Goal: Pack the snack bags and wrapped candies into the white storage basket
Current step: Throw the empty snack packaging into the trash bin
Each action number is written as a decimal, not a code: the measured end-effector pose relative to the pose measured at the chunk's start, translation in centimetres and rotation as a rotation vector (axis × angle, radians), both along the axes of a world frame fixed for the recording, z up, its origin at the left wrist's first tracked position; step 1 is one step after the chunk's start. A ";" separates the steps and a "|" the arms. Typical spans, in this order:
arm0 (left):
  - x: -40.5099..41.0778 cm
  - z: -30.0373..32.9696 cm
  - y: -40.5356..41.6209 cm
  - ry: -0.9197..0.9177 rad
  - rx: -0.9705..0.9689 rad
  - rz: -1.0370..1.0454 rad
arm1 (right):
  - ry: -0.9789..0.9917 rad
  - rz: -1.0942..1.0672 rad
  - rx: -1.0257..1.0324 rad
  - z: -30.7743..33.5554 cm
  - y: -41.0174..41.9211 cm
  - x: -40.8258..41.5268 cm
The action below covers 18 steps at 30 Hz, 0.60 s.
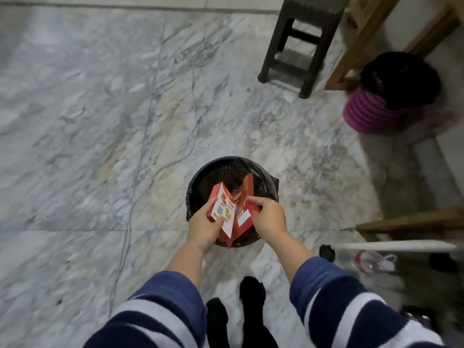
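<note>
I'm gripping a flattened red-and-white cardboard snack box (pixel 232 212) with both hands (pixel 268 214), left hand (pixel 207 218) too, over the round black-lined bin (pixel 200 177); white basket unseen, so it risks being binned.

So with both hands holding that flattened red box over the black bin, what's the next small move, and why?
Probably let go: both the left hand and right hand hold the opened-out box directly above the lined bin, so releasing should drop it in.
</note>
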<state>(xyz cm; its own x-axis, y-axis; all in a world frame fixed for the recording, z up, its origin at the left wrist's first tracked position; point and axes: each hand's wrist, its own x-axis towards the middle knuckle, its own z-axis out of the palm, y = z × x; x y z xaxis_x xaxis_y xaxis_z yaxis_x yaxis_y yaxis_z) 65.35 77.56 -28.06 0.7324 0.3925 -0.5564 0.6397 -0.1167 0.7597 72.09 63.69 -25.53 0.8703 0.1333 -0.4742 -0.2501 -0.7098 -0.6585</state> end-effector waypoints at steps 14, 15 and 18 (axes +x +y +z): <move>5.3 -19.5 1.6 0.274 0.149 -0.225 | 0.313 0.258 -0.148 -20.9 0.6 5.1; 5.4 -19.1 1.5 0.288 0.161 -0.238 | 0.335 0.261 -0.153 -20.3 0.5 5.0; 6.2 -15.0 1.1 0.302 0.187 -0.285 | 0.387 0.286 -0.152 -16.5 0.1 5.3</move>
